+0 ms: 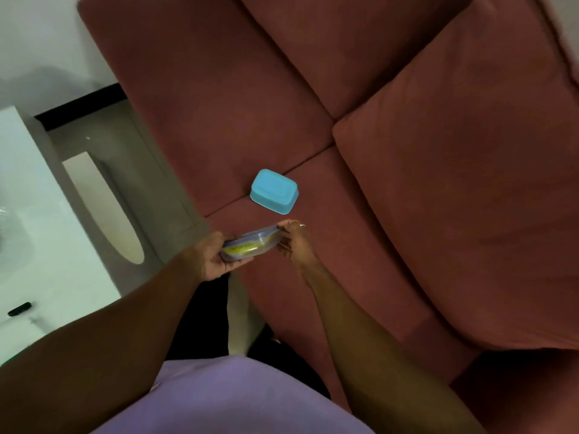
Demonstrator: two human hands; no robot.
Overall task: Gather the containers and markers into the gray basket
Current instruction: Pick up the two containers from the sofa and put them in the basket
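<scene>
A clear round container (250,245) with a lid and something yellow-green inside is held over the front edge of the sofa seat. My left hand (213,256) grips its left side from below. My right hand (293,242) pinches its right rim. Beyond it a small blue rectangular container (274,191) lies upside down on the seat, apart from both hands. No gray basket or markers are in view.
The dusty-red sofa (344,89) fills most of the view, with a large loose cushion (470,183) on the right. A white table (40,245) stands at the left with a small black object (19,309) on it. Grey floor lies between table and sofa.
</scene>
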